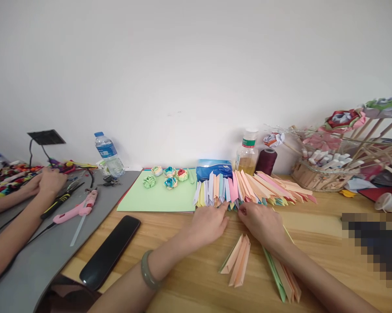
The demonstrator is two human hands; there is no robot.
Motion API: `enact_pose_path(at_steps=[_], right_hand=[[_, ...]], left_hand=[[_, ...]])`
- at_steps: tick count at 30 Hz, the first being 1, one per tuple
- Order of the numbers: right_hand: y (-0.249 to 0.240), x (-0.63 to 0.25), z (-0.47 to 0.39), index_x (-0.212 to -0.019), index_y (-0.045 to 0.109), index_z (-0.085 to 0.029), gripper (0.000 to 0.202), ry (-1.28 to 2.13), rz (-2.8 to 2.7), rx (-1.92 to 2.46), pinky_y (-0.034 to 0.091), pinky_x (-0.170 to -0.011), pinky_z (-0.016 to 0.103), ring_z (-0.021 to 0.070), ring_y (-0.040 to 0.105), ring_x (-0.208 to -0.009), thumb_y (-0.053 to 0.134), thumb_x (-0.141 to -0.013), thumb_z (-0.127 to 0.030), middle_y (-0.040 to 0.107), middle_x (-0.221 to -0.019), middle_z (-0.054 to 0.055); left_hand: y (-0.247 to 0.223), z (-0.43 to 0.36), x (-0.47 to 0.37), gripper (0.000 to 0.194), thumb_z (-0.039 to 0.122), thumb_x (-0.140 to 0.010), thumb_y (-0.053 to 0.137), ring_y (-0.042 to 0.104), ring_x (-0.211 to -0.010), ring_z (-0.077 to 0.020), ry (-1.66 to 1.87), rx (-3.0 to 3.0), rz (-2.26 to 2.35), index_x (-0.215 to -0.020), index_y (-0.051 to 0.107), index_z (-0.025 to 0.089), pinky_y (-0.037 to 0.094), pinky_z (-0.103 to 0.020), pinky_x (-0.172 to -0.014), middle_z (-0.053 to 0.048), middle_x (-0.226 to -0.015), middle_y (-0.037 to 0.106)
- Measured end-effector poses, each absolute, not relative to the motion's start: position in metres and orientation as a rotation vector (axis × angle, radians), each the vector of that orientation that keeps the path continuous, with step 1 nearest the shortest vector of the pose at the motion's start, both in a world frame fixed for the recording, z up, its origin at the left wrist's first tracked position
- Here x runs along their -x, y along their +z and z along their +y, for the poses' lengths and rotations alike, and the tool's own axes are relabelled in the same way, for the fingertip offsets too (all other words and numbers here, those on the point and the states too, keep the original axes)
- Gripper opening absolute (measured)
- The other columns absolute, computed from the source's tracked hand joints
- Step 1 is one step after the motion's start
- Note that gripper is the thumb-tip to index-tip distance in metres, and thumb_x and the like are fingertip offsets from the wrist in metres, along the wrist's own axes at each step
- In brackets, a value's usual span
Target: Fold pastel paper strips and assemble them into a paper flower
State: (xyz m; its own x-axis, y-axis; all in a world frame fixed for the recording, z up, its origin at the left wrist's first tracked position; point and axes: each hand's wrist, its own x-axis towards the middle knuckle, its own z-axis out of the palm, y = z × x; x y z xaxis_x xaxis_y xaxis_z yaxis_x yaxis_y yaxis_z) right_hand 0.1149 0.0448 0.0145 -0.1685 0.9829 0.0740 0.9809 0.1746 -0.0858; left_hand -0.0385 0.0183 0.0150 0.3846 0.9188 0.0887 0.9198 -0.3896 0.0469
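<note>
A long row of folded paper pieces (246, 184) in lavender, yellow, pink, peach and other colours lies packed side by side on the wooden table. My left hand (210, 224) rests at the front edge of the row, its fingers stretched toward the lavender and peach pieces. Beside it, my right hand (263, 221) is closed in a pinch at the row's front edge, on a folded paper piece mostly hidden by the fingers. Two loose peach folded strips (240, 263) lie below my hands. Green and peach strips (280, 278) lie partly under my right forearm.
Rolled paper flowers (170, 182) sit on green paper (160, 201). Behind the row stand a blue packet (212, 168), a glue bottle (247, 152) and dark thread (267, 161). A basket (324, 176) is at right, a black phone (111, 252) at left. A co-worker's hands (51, 182) are near a pink glue gun (77, 212).
</note>
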Motion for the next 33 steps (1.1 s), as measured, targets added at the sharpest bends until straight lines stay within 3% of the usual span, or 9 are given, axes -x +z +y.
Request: enact_pose_path(at_steps=[5, 8, 11, 16, 20, 24, 27, 33], right_hand=[[0.018, -0.119, 0.04, -0.077, 0.064, -0.026, 0.03, -0.024, -2.249, 1.935, 0.027, -0.047, 0.023, 0.018, 0.064, -0.072, 0.036, -0.086, -0.034, 0.07, -0.083, -0.001], [0.018, -0.12, 0.037, -0.071, 0.063, -0.024, 0.037, -0.101, -2.255, 1.92, 0.024, -0.045, 0.024, 0.0182, 0.064, -0.068, 0.033, -0.088, -0.038, 0.07, -0.081, 0.0], [0.016, -0.122, 0.036, -0.071, 0.063, -0.022, 0.038, -0.209, -2.307, 1.882, 0.018, -0.043, 0.025, 0.0202, 0.064, -0.064, 0.033, -0.089, -0.038, 0.07, -0.078, 0.003], [0.01, -0.126, 0.035, -0.102, 0.056, -0.021, 0.026, -0.367, -2.372, 1.804, 0.012, -0.042, 0.026, 0.0214, 0.063, -0.058, 0.035, -0.09, -0.03, 0.069, -0.084, 0.007], [0.011, -0.127, 0.037, -0.086, 0.059, -0.018, 0.028, -0.398, -2.405, 1.765, 0.014, -0.042, 0.025, 0.0186, 0.061, -0.054, 0.034, -0.089, -0.028, 0.068, -0.073, 0.008], [0.012, -0.123, 0.038, -0.08, 0.06, -0.017, 0.034, -0.366, -2.492, 1.646, 0.02, -0.044, 0.025, 0.0172, 0.062, -0.062, 0.031, -0.089, -0.032, 0.067, -0.079, 0.008], [0.012, -0.12, 0.039, -0.07, 0.061, -0.019, 0.031, -0.321, -2.584, 1.592, 0.024, -0.045, 0.025, 0.0181, 0.063, -0.062, 0.038, -0.086, -0.031, 0.068, -0.07, 0.006], [0.011, -0.12, 0.041, -0.076, 0.062, -0.018, 0.025, -0.319, -2.499, 1.793, 0.03, -0.043, 0.025, 0.026, 0.065, -0.06, 0.043, -0.084, -0.032, 0.068, -0.066, 0.01]], left_hand=[[0.019, 0.017, 0.038, 0.035, 0.028, -0.089, 0.026, 0.064, -0.073, -0.0204, -0.21, 2.629, -1.678, -0.106, 0.056, 0.024, 0.048, -0.033, -0.066, -0.005, -0.082, 0.068], [0.022, 0.016, 0.038, 0.033, 0.026, -0.088, 0.028, 0.063, -0.072, -0.0192, -0.196, 2.672, -1.576, -0.097, 0.06, 0.024, 0.048, -0.031, -0.064, -0.005, -0.079, 0.068], [0.022, 0.016, 0.039, 0.032, 0.023, -0.086, 0.031, 0.063, -0.072, -0.0201, -0.18, 2.678, -1.465, -0.108, 0.054, 0.024, 0.048, -0.031, -0.061, -0.005, -0.079, 0.067], [0.017, 0.017, 0.038, 0.044, 0.022, -0.086, 0.03, 0.063, -0.069, -0.0225, -0.154, 2.542, -1.52, -0.129, 0.034, 0.025, 0.048, -0.032, -0.056, -0.009, -0.085, 0.065], [0.018, 0.016, 0.036, 0.045, 0.025, -0.087, 0.028, 0.063, -0.066, -0.0217, -0.156, 2.514, -1.535, -0.132, 0.029, 0.02, 0.048, -0.032, -0.056, -0.01, -0.084, 0.065], [0.02, 0.015, 0.037, 0.046, 0.024, -0.088, 0.026, 0.063, -0.066, -0.0219, -0.181, 2.484, -1.563, -0.133, 0.027, 0.015, 0.048, -0.031, -0.055, -0.01, -0.079, 0.065], [0.019, 0.016, 0.038, 0.047, 0.022, -0.088, 0.025, 0.062, -0.067, -0.0211, -0.208, 2.485, -1.572, -0.133, 0.026, 0.013, 0.048, -0.031, -0.056, -0.011, -0.08, 0.065], [0.016, 0.018, 0.04, 0.047, 0.021, -0.088, 0.025, 0.062, -0.069, -0.0197, -0.282, 2.452, -1.649, -0.133, 0.028, 0.013, 0.048, -0.029, -0.058, -0.009, -0.076, 0.066]])
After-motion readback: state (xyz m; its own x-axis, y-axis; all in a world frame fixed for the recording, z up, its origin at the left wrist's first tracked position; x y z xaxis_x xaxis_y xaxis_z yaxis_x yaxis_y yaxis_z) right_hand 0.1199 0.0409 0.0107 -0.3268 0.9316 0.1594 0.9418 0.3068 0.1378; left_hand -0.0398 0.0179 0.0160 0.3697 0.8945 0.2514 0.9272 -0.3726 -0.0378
